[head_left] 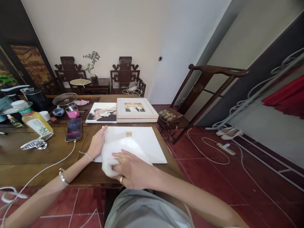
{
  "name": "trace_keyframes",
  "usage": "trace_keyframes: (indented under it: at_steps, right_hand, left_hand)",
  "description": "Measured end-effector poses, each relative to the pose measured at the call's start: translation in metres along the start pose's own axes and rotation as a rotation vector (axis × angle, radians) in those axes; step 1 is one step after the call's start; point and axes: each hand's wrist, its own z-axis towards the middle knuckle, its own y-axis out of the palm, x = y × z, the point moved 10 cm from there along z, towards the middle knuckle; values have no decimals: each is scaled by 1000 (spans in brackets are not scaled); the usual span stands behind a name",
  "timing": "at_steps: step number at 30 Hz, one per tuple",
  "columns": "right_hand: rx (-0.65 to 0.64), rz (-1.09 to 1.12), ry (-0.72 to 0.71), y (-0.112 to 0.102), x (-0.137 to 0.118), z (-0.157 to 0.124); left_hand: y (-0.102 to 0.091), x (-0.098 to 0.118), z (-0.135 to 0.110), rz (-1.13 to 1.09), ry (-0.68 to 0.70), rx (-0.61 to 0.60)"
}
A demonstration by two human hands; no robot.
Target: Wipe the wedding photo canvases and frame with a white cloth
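Note:
A large white flat board (147, 142) lies on the brown wooden table (47, 152), with a small brass fitting (128, 134) near its far edge. My left hand (97, 144) rests on the board's left edge, fingers stretched flat. My right hand (129, 169) presses a white cloth (114, 152) down on the board's near left corner, fingers curled over it. A ring shows on that hand.
Behind the board lie a photo print (102, 112) and a white framed picture box (136, 109). A phone (74, 129) on a white cable, a yellow bottle (35, 122), a pink cup (72, 111) and tea ware crowd the left. A wooden chair (190, 104) stands at the right.

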Motion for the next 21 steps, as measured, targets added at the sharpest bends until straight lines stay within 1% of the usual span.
trace_keyframes:
  at_steps: [3, 6, 9, 12, 14, 16, 18, 21]
  right_hand:
    - [12, -32, 153, -10, 24, -10]
    - [58, -73, 318, -20, 65, -10]
    - [124, -3, 457, -27, 107, 0]
    - [230, 114, 525, -36, 136, 18]
    - [268, 171, 554, -40, 148, 34]
    - [248, 212, 549, -40, 153, 55]
    - [199, 239, 506, -38, 152, 78]
    - [144, 254, 427, -39, 142, 107]
  left_hand:
    - [9, 4, -3, 124, 40, -50]
    - [24, 2, -7, 270, 91, -158]
    - [39, -1, -12, 459, 132, -281]
    - [46, -2, -16, 588, 159, -341]
    - [48, -2, -18, 629, 164, -362]
    - [48, -1, -18, 649, 169, -373]
    - [47, 2, -18, 646, 183, -365]
    - [46, 5, -17, 620, 203, -349]
